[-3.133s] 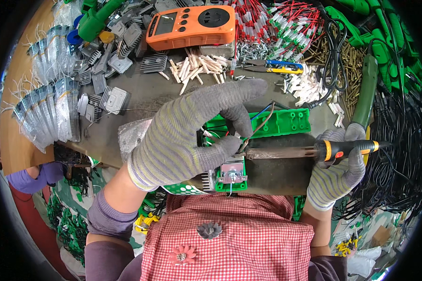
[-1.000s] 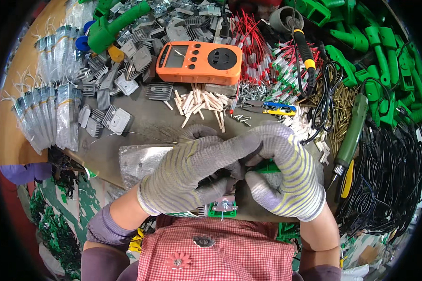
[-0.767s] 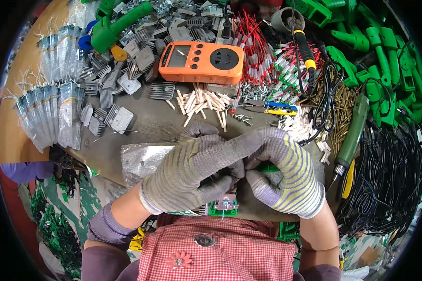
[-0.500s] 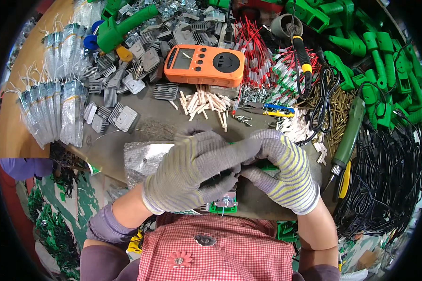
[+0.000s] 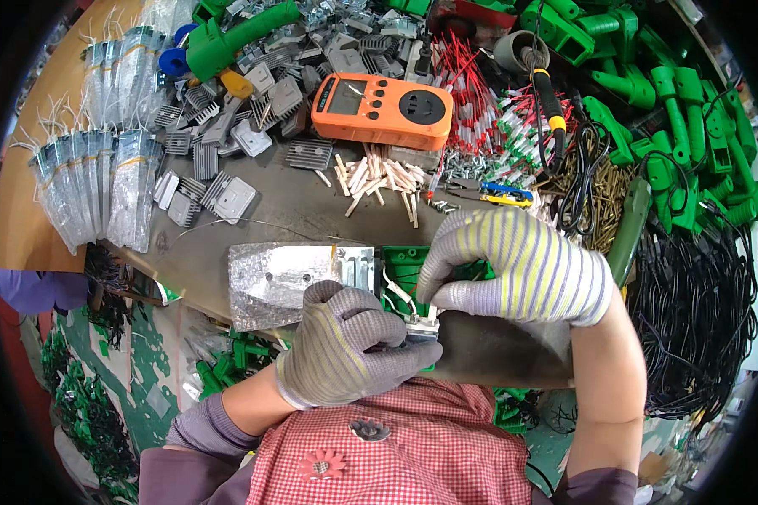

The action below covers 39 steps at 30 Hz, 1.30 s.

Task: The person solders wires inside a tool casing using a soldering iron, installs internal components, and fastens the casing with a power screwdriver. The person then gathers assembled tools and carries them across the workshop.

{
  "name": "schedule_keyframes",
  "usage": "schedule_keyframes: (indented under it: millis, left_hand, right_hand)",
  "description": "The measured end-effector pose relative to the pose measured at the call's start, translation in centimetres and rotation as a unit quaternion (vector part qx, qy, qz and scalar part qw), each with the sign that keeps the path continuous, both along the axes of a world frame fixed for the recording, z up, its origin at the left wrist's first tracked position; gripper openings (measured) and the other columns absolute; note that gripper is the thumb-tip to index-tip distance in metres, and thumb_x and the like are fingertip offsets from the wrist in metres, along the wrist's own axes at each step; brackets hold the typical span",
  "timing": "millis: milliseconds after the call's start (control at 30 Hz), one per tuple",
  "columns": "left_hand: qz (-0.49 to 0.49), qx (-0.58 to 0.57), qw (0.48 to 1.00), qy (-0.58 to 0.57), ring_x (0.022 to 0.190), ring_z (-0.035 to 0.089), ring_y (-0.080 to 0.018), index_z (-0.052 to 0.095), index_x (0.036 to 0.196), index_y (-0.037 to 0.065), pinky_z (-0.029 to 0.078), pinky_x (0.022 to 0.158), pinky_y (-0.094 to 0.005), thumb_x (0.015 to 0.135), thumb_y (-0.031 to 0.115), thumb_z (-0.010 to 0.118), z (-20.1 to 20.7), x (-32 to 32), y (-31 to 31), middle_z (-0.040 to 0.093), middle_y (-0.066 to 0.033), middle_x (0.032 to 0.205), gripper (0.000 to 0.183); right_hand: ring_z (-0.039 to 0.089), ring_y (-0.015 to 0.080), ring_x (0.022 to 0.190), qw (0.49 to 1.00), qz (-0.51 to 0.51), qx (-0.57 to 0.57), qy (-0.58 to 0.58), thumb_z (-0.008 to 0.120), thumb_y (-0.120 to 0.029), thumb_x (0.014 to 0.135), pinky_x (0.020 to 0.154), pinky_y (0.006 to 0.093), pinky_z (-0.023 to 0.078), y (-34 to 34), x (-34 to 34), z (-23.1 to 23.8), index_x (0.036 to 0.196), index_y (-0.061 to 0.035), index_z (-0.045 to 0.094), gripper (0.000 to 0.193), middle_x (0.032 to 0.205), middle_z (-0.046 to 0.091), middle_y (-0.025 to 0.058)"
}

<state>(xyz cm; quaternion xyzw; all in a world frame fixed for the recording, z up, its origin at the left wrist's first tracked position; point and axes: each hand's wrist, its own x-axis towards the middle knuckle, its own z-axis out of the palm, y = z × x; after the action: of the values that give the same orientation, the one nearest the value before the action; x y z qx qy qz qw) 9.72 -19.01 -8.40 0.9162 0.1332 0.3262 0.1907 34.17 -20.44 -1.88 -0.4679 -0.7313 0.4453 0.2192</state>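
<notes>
Before me on the bench lies an open green plastic housing (image 5: 406,259), with white wires and a white sleeve (image 5: 399,291) inside. Joined to its left is a metal plate wrapped in clear bubble film (image 5: 269,282). My left hand (image 5: 349,347), in a striped knit glove, is closed round the housing's near end, beside a small metal and white part (image 5: 421,326). Over the housing's right side, my gloved right hand (image 5: 514,268) pinches thumb and forefinger together near the wires. Whatever lies between those fingertips is too hidden to make out.
An orange meter with a socket (image 5: 383,111) lies beyond the housing, near white sleeves (image 5: 379,178) and grey heat sinks (image 5: 227,198). Wrapped plates (image 5: 76,189) line the left. To the right are a green electric screwdriver (image 5: 630,231), black cords (image 5: 691,328) and green housings (image 5: 682,109).
My hands were together over the housing and have parted. The right hand has moved right and up, the left down toward me, uncovering the housing, wires and wrapped plate.
</notes>
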Motion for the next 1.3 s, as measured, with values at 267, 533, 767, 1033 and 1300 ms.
schedule_keyframes:
  millis: [267,533,767,1033,1300]
  left_hand:
    - [0.003,-0.015,1.000,-0.011,0.070,0.053,-0.0103,0.074,0.091,0.040,0.038,0.066,-0.0366,0.055,0.030,0.080,0.0,0.2,0.0,0.048,0.0134,0.076,0.038]
    - [0.011,0.011,1.000,0.014,0.069,0.051,-0.0105,0.073,0.086,0.037,0.038,0.063,-0.0356,0.057,0.028,0.080,0.1,0.4,-0.3,0.048,0.0122,0.076,0.031]
    - [-0.009,0.025,0.999,0.028,0.072,0.054,-0.0148,0.074,0.089,0.031,0.040,0.064,-0.0370,0.061,0.028,0.080,0.7,-0.5,0.6,0.049,0.0075,0.079,0.029]
    - [-0.098,-0.044,0.977,0.183,0.103,0.057,-0.0300,0.073,0.092,0.015,0.044,0.091,-0.0443,0.077,0.027,0.074,4.4,1.5,8.0,0.060,-0.0102,0.110,0.019]
    - [-0.238,-0.010,0.934,0.265,0.110,0.055,-0.0319,0.071,0.085,0.017,0.039,0.095,-0.0489,0.079,0.027,0.069,6.8,4.2,9.3,0.062,-0.0055,0.117,0.012]
  right_hand:
    - [0.063,0.0346,0.080,0.997,-0.022,0.058,-0.039,0.064,-0.012,0.077,0.075,0.0439,0.050,-1.1,-1.3,1.3,0.082,-0.0061,0.067,0.008,0.076,0.065,0.0133]
    - [0.060,0.0335,0.091,0.974,-0.077,0.158,-0.140,0.065,-0.018,0.077,0.080,0.0444,0.046,-4.2,-2.8,-0.5,0.086,-0.0093,0.066,0.012,0.084,0.063,0.0117]
    - [0.056,0.0287,0.072,0.917,-0.259,0.276,-0.123,0.077,-0.020,0.074,0.068,0.0406,0.045,-7.6,-3.5,-0.6,0.092,-0.0099,0.067,0.023,0.078,0.056,0.0061]
    - [0.056,0.0188,0.068,0.905,-0.219,0.331,-0.151,0.066,-0.021,0.075,0.059,0.0366,0.043,-9.7,-7.3,-6.5,0.097,-0.0121,0.071,0.024,0.073,0.056,-0.0001]
    - [0.059,0.0192,0.068,0.911,-0.215,0.332,-0.119,0.065,-0.021,0.072,0.058,0.0361,0.045,-9.2,-7.2,-6.5,0.089,-0.0130,0.071,0.019,0.074,0.059,-0.0010]
